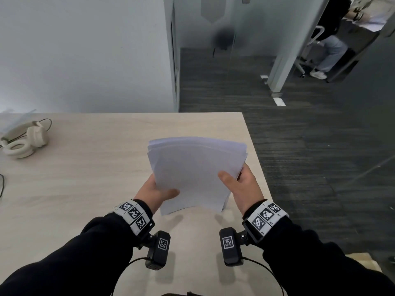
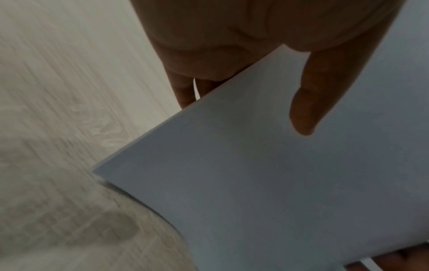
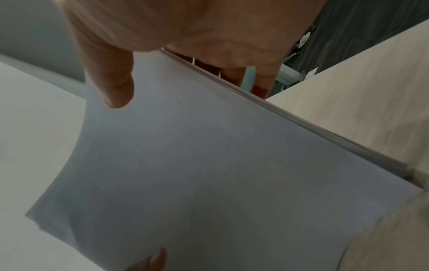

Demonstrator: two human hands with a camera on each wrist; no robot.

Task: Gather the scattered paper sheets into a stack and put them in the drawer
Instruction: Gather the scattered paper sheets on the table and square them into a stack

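left hand (image 1: 152, 194): pinching stack's left edge | right hand (image 1: 241, 184): pinching its right edge | stack of white paper sheets (image 1: 194, 174): between both hands, lifted above pale wood-grain tabletop (image 1: 89, 167)

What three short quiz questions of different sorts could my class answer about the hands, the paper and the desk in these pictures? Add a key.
1. True or false: the paper stack lies flat on the desk.
2. Which hands hold the stack? A. left hand only B. right hand only C. both
3. Fill in: the item at the desk's far left is a pair of ____.

Key:
1. False: it is held up above the desk.
2. C: each thumb lies on top, fingers underneath.
3. headphones
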